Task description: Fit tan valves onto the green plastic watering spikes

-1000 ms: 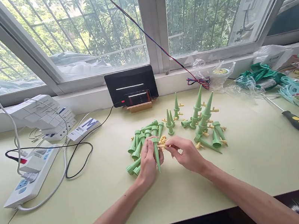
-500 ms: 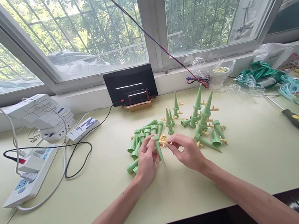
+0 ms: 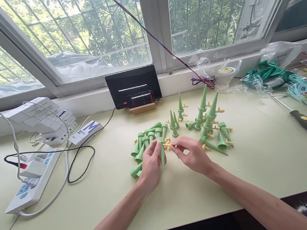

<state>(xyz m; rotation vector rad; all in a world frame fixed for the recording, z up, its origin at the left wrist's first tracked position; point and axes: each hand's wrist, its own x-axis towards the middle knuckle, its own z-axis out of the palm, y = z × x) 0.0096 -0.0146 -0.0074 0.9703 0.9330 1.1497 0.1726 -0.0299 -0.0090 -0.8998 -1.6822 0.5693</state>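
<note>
A green plastic watering spike (image 3: 163, 155), its tip pointing down, is held in my left hand (image 3: 151, 164), fingers closed round its collar end. My right hand (image 3: 192, 154) pinches a small yellow valve (image 3: 168, 145) at the spike's side, near the collar. Whether the valve is seated in the spike, I cannot tell. Behind my hands lies a small heap of yellow valves (image 3: 168, 140), partly hidden. Several green spikes (image 3: 145, 141) without visible valves lie left of the heap. To the right, several spikes (image 3: 207, 122) with yellow valves stand or lie together.
A tablet (image 3: 133, 83) with a phone leans at the windowsill. Power strip (image 3: 32, 180), cables and stacked white boxes (image 3: 44, 116) occupy the left. A screwdriver (image 3: 304, 121) and plastic-wrapped items (image 3: 269, 75) lie at the right. The table's front edge runs below my forearms.
The spike in my left hand has turned slightly, its tip swinging left toward upright. My right hand keeps its pinch on the yellow valve, almost unmoved.
</note>
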